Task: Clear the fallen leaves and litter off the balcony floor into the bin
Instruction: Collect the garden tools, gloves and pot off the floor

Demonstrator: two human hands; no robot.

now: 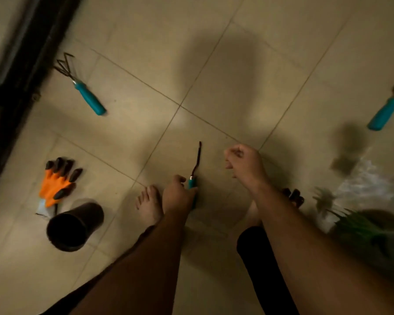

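Observation:
My left hand [178, 196] grips the teal handle of a small garden tool [196, 164], whose thin dark metal blade points away from me over the beige tiled floor [214, 64]. My right hand [243, 162] hovers to the right of the tool with its fingers curled into a fist; nothing shows inside it. A blurred clear plastic bag [366, 178] and green leaves [359, 226] lie at the right edge. No bin is clearly in view.
A teal-handled hand rake [87, 94] lies at the upper left beside a dark door frame [21, 64]. Orange and black gloves [57, 185] and a dark tipped pot [73, 228] sit at the left. Another teal-handled tool [384, 114] lies far right. My bare foot [149, 205] stands by the left hand.

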